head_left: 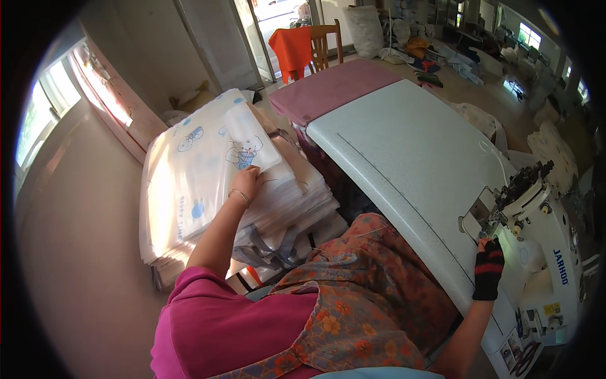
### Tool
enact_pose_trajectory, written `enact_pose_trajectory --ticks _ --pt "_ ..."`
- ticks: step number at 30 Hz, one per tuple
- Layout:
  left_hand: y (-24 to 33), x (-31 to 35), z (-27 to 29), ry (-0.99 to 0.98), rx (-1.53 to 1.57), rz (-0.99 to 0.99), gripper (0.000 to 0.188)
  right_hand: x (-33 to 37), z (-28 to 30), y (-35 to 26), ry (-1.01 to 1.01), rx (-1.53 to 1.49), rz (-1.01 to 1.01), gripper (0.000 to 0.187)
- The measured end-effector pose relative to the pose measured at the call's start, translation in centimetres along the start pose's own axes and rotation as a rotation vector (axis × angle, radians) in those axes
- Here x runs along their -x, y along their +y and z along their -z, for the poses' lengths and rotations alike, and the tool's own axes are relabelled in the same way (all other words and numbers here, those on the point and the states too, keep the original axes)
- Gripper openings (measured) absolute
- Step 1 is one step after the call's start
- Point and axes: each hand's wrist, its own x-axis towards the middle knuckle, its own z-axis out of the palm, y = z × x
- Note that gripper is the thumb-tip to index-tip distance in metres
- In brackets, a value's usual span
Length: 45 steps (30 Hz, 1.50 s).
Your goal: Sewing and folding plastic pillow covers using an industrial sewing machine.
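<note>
To my left lies a tall stack of white translucent plastic sheets [173,183], printed with blue dots and cartoon animals. My left hand [248,182] rests on it, its bent fingers closed on the edge of a smaller printed plastic piece [255,139] at the top. My right hand [489,268], in a black and red glove with bare fingertips, is at the front of a white sewing machine [552,252], close to its needle area. The fingers there are drawn together; whatever they hold, if anything, is too small to make out.
The pale sewing table [391,139] reaches away from me, with a mauve padded surface [344,88] at its far end. Scissors [525,360] lie near the machine's base. Grey straps [274,249] hang below the stack. Beyond stands a wooden chair [326,41] with red cloth [292,50].
</note>
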Motion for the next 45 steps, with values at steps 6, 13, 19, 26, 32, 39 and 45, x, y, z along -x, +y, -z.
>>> enact_pose_trajectory --ticks 6,13,19,26,32,39,45 --pt "-4.5 -4.6 10.6 -0.226 0.95 0.517 0.033 0.1 0.1 0.2 -0.056 -0.012 -0.018 0.01" --pt "-3.1 -10.1 20.1 -0.129 1.044 0.474 0.036 0.0 -0.6 1.1 -0.036 -0.039 0.024 0.012" --pt "6.4 -17.9 15.4 -0.388 0.352 0.307 0.029 -0.3 0.4 -0.7 -0.021 -0.002 0.007 0.012" --pt "27.2 -18.8 -0.8 -0.369 0.438 0.041 0.034 4.8 -2.4 -13.9 -0.141 -0.574 -0.023 0.026" --pt "42.3 -13.2 -12.3 -0.438 0.673 -0.246 0.036 6.8 -12.5 -14.3 -0.551 -1.246 -0.276 0.049" --pt "46.3 -12.8 -15.5 -0.108 0.167 -0.704 0.031 6.6 -14.5 -17.1 -0.36 -1.352 -0.705 0.049" --pt "47.1 -17.4 -16.4 -0.338 -0.048 -0.837 0.034 5.6 -11.2 -16.4 -0.576 -1.341 -0.542 0.045"
